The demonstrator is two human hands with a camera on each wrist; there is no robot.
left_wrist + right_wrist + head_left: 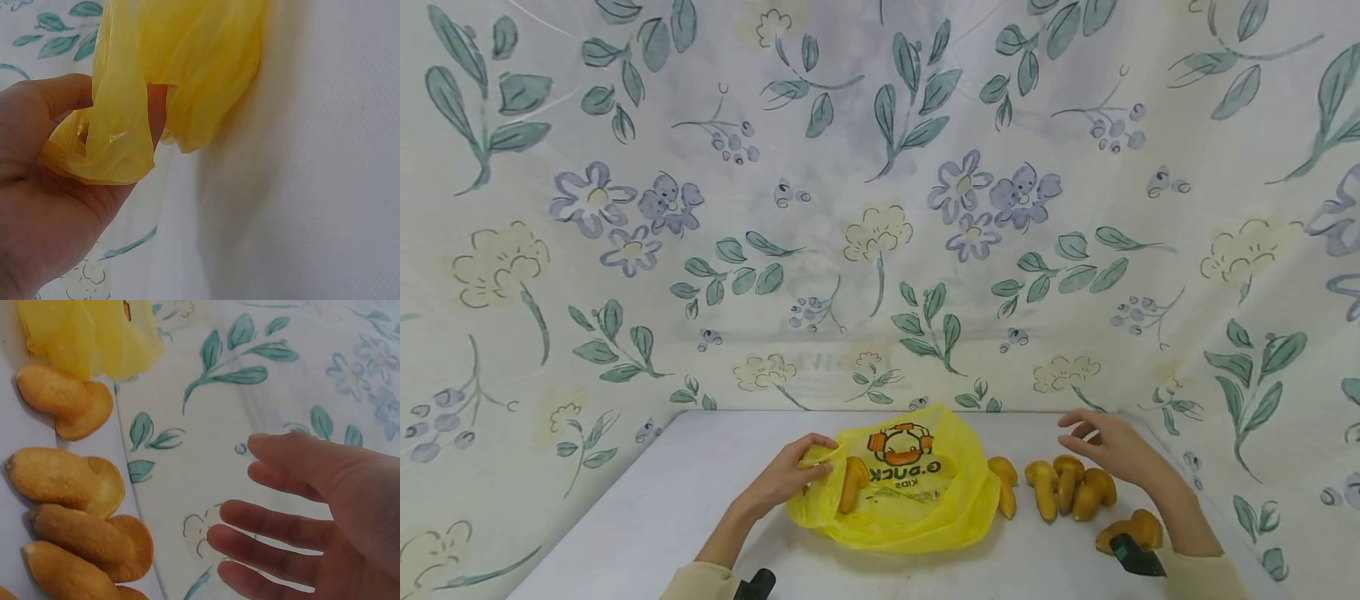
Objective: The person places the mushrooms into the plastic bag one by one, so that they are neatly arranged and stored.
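A yellow plastic bag with a duck print lies in the middle of the table, its mouth spread toward me. My left hand grips the bag's left edge; in the left wrist view the yellow plastic is pinched between thumb and fingers. One brown mushroom shows at the bag's left side, seemingly inside. Above the mushrooms on the right, my right hand hovers with relaxed, spread fingers and holds nothing. Below it lie several mushrooms, among them one in a close group.
One mushroom lies against the bag's right side. Another mushroom is nearer to me, partly behind the right wrist's camera. The white table ends at a floral cloth hanging behind and at the sides.
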